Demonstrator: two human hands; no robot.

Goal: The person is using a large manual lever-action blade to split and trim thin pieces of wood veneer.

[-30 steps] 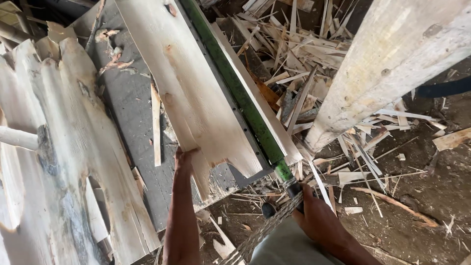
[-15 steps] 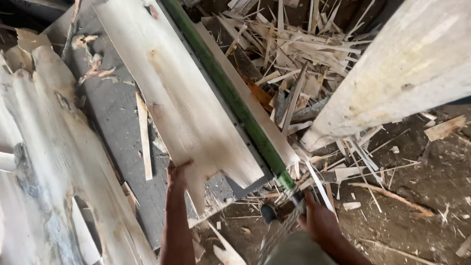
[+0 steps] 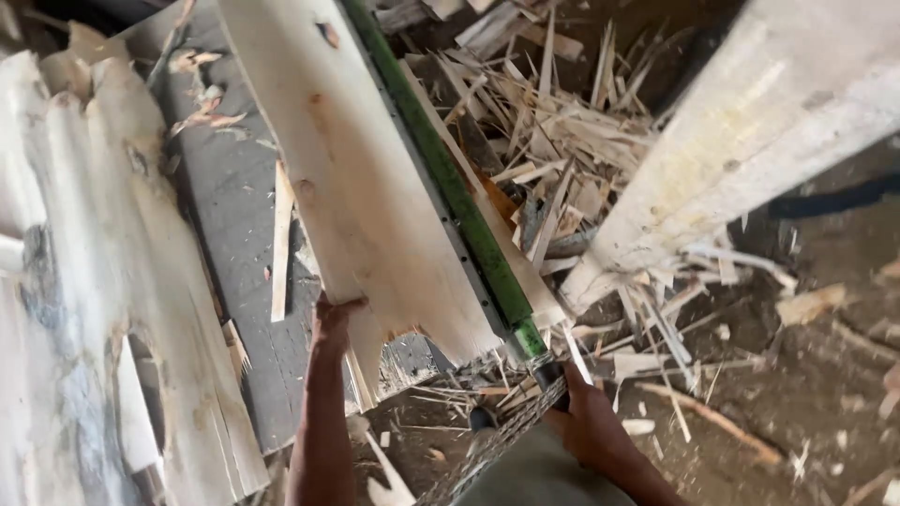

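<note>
Looking down from the head camera, I see my left hand clenched on the near left edge of a pale veneer sheet, fingers curled over the ragged, split end. The sheet runs from the near centre away toward the far left, lying on a grey machine bed and butted along its right side against a green guide rail. My right hand sits near, to the right of the sheet's end, closed around a dark handle at the near tip of the green rail. A thin wood strip lies loose on the grey bed just left of the sheet. Further left, a stack of pale veneer with torn holes covers the near left corner. On the right, a thick whitish post slants up to the far right, and a heap of wood slivers lies scattered on the dirt floor between the rail and the post.
</note>
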